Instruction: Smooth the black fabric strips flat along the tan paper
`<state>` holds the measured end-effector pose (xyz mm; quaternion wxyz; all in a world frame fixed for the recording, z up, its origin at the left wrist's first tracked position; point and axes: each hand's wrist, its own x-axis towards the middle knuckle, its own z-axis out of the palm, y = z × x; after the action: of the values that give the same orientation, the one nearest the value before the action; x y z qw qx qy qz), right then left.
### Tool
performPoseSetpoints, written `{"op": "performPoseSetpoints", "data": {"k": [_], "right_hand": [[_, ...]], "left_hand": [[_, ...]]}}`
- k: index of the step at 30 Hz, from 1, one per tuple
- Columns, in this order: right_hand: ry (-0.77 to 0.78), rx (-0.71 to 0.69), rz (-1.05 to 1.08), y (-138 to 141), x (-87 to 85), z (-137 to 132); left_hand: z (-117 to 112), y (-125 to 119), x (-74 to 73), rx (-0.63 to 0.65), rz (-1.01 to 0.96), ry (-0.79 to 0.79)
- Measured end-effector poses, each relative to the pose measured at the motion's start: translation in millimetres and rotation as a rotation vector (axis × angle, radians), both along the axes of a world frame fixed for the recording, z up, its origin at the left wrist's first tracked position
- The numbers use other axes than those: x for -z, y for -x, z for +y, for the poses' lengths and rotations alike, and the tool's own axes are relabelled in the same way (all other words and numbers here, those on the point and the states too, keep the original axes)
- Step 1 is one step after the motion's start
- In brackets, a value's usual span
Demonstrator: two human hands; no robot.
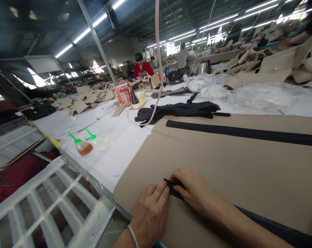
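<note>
A large beige sheet [217, 165] covers the near right of the table. Along its near side lies a black strip [269, 220], partly hidden under my right forearm. My right hand [189, 187] pinches this strip close to its end, thumb and fingers closed on it. Pressed onto the sheet beside that end is my left hand [153, 206], its fingers stretched out close together and the tips touching the strip's edge. A second black strip [243, 133] runs across the far part of the sheet. Beyond it sits a bundle of black strips [179, 110].
Two green-tipped squeeze bottles [85, 148] lie on the white table [111, 137] to the left. A pale hose [159, 69] hangs down over it. Farther off are a red patterned bag [120, 92], plastic wrap [264, 96], beige pieces and a person in red [142, 70]. White slatted rack [50, 206], near left.
</note>
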<state>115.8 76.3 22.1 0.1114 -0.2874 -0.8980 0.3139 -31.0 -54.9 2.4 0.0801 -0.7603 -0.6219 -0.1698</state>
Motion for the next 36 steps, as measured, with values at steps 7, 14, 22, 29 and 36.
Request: {"op": "performPoseSetpoints", "data": {"k": [7,14,22,29,36], "right_hand": [[-0.013,-0.014,0.066,-2.0,10.5,0.7],[-0.012,-0.052,0.141,-7.8,14.4,-1.3],[-0.099,-0.111,0.167,-13.6,17.8,-8.9],[-0.256,-0.166,0.119,-17.6,20.1,-13.9],[-0.407,-0.191,0.063,-18.1,21.9,-14.2]], "left_hand": [[2.3,2.1,-6.0,-0.002,0.04,0.017],[2.1,2.1,-6.5,-0.002,0.024,0.019],[-0.1,6.1,-1.1,-0.008,0.009,0.054],[-0.9,8.3,-0.4,-0.025,0.008,0.081],[-2.6,12.4,-5.0,-0.05,-0.085,0.118]]}}
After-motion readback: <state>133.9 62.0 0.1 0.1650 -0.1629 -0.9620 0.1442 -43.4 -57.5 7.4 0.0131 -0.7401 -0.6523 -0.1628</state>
